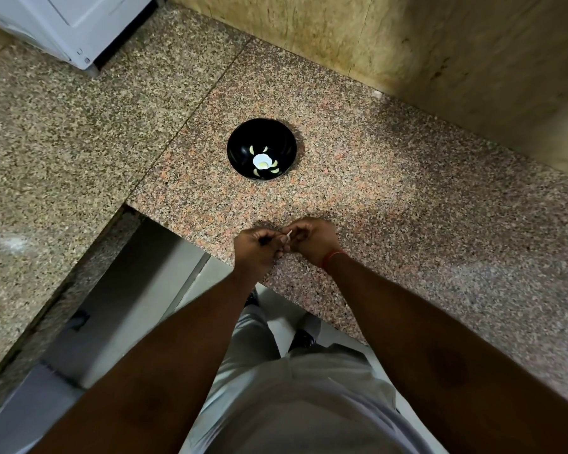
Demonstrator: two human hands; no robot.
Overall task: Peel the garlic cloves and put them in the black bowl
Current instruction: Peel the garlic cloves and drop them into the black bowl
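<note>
Both hands met over the near edge of the speckled granite desk [391,198], knuckles up and close together. The left hand [254,249] had its fingers [265,241] curled inward, and the right hand [313,239] likewise had its fingers curled, the 2 sets of fingertips touching around a small pale piece, the garlic clove [288,238], of which only a thin whitish sliver showed between them; the rest of it was hidden by the fingers, so how much skin remained on it could not be told. Both hands appeared to pinch that piece from opposite sides. A thin red thread [333,257] circled the right wrist. Well beyond the hands, farther back on the desk, stood the black bowl [240,149], upright and apart from everything else. Inside it lay several pale peeled cloves [275,171] spread around the bottom, and among them a white round patch [262,162] with a yellowish centre, which may have been a reflection or a mark on the bowl's floor; which one could not be told. A beige stone wall [407,44] rose behind the desk to the right, and a white appliance [63,24] stood at the far left corner. Below the desk's edge, light grey trousers [309,404] and dark shoes [304,337] showed against a pale floor [128,306].
</note>
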